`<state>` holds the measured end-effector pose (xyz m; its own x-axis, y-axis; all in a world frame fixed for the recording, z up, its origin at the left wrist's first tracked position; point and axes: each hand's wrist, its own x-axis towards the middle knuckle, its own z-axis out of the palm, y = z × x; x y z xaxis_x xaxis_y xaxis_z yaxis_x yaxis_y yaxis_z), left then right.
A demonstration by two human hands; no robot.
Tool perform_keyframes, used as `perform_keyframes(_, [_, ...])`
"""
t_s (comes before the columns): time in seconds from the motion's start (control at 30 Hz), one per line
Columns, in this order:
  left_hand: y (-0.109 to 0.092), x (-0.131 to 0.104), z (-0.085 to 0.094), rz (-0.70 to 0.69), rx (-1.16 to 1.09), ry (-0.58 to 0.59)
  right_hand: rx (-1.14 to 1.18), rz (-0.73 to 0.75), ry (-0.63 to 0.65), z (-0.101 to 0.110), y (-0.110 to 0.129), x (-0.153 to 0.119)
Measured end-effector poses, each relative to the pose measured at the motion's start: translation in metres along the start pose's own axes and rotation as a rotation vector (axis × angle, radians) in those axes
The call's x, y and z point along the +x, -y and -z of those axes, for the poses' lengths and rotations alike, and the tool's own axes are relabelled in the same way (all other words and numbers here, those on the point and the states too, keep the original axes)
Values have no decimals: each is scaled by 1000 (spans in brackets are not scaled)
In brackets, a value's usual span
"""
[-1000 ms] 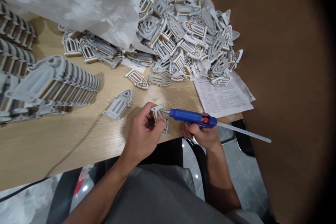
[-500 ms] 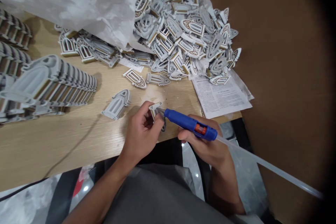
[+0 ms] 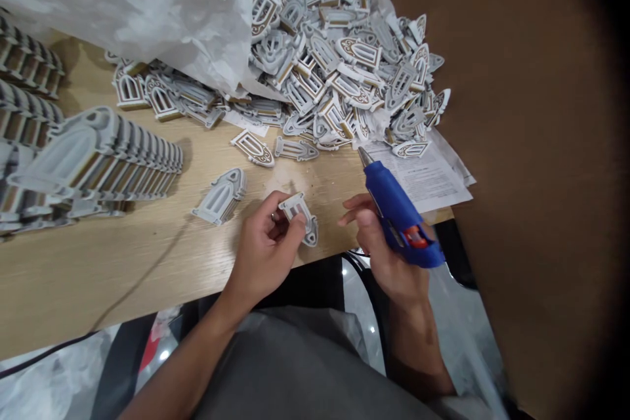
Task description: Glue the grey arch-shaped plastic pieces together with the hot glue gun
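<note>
My left hand [image 3: 270, 243] pinches a small white arched window-shaped piece [image 3: 306, 223] between thumb and fingers, its grey back side up. In my right hand [image 3: 388, 262] is a blue glue gun [image 3: 394, 203], its metal nozzle pointing up and left, away from the held piece. My right index finger and another finger stretch leftward, while the rest of the grip is hidden behind the gun. A clear glue stick [image 3: 480, 367], blurred, trails from the gun's rear. Left of my left hand, a similar arched piece or small stack [image 3: 221, 197] lies on the table.
A large heap of arched pieces [image 3: 354, 72] lies at the back, beside a white paper or foam sheet [image 3: 147, 6]. Neat rows of stacked pieces [image 3: 123, 157] stand on the left of the wooden table [image 3: 162, 262]. Printed paper [image 3: 428, 184] lies at right, by brown cardboard [image 3: 531, 144].
The glue gun has moved right, off the held piece, and its nozzle has swung upward. My left hand stays nearly still with the piece. The glue stick has swung downward.
</note>
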<state>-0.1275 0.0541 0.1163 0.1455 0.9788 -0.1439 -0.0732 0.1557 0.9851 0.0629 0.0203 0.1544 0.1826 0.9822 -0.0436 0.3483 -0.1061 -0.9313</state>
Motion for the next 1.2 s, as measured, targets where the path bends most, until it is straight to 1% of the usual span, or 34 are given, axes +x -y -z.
perform_keyframes(0.03, [0, 0, 0, 3, -14, 5, -31, 8, -40, -3, -1, 2])
perform_keyframes(0.1, [0, 1, 1, 7, -38, 11, -26, 40, -65, -11, -2, 6])
perform_keyframes(0.23, [-4, 3, 1, 23, -85, 2, 47, 23, 31, -21, -6, 8])
perform_keyframes(0.33, [-5, 4, 1, 17, -91, -8, 40, 22, 122, -20, -8, 8])
perform_keyframes(0.43, [-5, 2, 1, 3, -76, -10, 1, -1, 152, -15, -10, 8])
perform_keyframes(0.5, [-5, -2, 1, -11, -64, 8, 59, -31, 151, -11, -12, 10])
perform_keyframes(0.57, [-7, -8, 4, -44, -37, 16, 180, -73, 176, -9, -13, 12])
perform_keyframes(0.63, [-13, -16, 10, -116, 54, 11, 319, -119, 201, -6, -13, 15])
perform_keyframes(0.67, [-16, -20, 14, -177, 137, 11, 381, -136, 211, -5, -12, 16])
perform_keyframes(0.73, [-24, -26, 21, -326, 371, 38, 466, -162, 240, -4, -10, 18])
perform_keyframes(0.83, [-33, -33, 29, -544, 635, 21, 482, -182, 301, -5, -5, 20])
perform_keyframes(0.9, [-36, -37, 31, -639, 734, -9, 467, -180, 328, -7, -2, 20])
perform_keyframes(0.97, [-37, -41, 32, -679, 790, -27, 439, -159, 342, -10, 1, 19])
perform_keyframes(1.07, [-40, -46, 34, -671, 822, -92, 362, -98, 345, -13, 6, 18])
perform_keyframes(1.13, [-43, -48, 37, -669, 860, -170, 302, -64, 329, -14, 7, 18])
perform_keyframes(1.2, [-45, -48, 42, -685, 933, -271, 279, -67, 295, -15, 5, 19])
